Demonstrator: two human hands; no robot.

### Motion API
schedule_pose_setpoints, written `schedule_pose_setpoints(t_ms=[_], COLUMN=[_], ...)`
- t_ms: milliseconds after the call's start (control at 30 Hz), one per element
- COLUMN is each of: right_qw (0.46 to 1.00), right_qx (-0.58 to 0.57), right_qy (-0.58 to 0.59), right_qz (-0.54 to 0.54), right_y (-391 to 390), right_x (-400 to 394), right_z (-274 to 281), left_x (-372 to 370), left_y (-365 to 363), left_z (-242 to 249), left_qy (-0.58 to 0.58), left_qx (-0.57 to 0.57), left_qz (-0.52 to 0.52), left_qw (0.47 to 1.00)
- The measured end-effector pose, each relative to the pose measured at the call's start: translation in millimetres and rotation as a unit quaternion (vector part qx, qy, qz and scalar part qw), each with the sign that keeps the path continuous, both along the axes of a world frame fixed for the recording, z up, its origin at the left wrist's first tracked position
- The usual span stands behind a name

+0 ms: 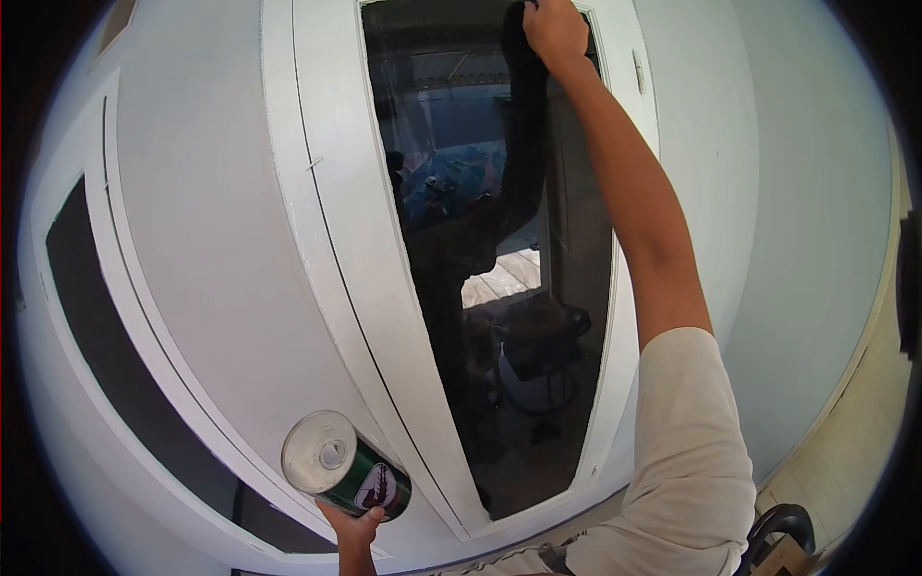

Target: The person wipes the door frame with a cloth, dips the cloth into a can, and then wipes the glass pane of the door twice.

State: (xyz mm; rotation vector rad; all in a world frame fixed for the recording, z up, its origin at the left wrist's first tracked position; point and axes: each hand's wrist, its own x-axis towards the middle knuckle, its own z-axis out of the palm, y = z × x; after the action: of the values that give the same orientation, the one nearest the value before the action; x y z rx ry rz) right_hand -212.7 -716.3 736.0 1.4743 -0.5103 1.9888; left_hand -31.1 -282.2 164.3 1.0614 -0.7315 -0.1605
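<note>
Low on the left, my left hand (355,523) is closed around the lower side of a green round tin (370,480). The tin is tilted, with its pale top and small round central cap facing up toward me, and a dark figure shows on its light label. My right hand (557,36) reaches up to the top of the dark glass pane (461,221), its fingers bent closed by the upper right of the white frame (331,173). Whatever those fingers hold, if anything, is hidden.
A second dark window (106,317) in a white frame is on the left. Pale wall (211,192) lies between the two windows and continues on the right. A black curved object (783,523) and a brown box (783,557) sit at the lower right. The glass shows reflections.
</note>
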Motion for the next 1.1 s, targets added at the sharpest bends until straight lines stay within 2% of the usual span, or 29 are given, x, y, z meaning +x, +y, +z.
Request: schedule_pose_setpoints(t_ms=[67,133,200,267,333,367,467,567,700,767,900,967,1100], right_qw=[0.999,1.000,0.999,0.999,0.999,0.999,0.998,0.997,0.998,0.997,0.991,0.982,0.972], right_qx=[-0.010,0.004,0.024,0.000,-0.044,-0.012,0.008,0.046,0.037,0.056,0.111,0.084,0.167], right_qy=[-0.012,0.000,-0.049,-0.051,-0.008,0.002,-0.055,-0.064,-0.055,-0.014,-0.008,-0.095,-0.066], right_qz=[0.038,0.024,0.002,0.011,0.032,0.036,0.007,0.012,0.024,0.051,0.074,0.142,0.152], right_y=[-9,-14,-19,-15,6,17,-27,-45,-50,-69,-44,-31,-4], right_x=[-31,-32,-24,-7,-2,-13,-53,-65,-73,-91,-99,-96,-92], right_z=[-8,0,1,10,-2,-8,0,13,14,26,32,31,28], left_x=[1,3,5,5,4,5,5,6,7,8,10,8,8], left_y=[0,-2,2,4,5,4,6,4,3,2,3,2,2], left_z=[-4,-7,-6,-3,-4,-5,-4,-9,-8,-7,-8,-4,-11], left_qy=[0.033,0.024,0.017,0.013,0.007,0.009,0.015,0.017,0.033,0.032,0.008,0.008,0.015], left_qx=[-0.061,-0.060,-0.040,-0.037,-0.027,-0.023,-0.018,-0.021,-0.033,-0.031,0.022,0.017,0.005], left_qz=[-0.006,0.004,0.004,0.002,-0.005,-0.005,-0.005,0.001,-0.025,-0.027,-0.018,-0.024,-0.024], left_qw=[0.998,0.998,0.999,0.999,1.000,1.000,1.000,1.000,0.999,0.999,1.000,1.000,1.000])
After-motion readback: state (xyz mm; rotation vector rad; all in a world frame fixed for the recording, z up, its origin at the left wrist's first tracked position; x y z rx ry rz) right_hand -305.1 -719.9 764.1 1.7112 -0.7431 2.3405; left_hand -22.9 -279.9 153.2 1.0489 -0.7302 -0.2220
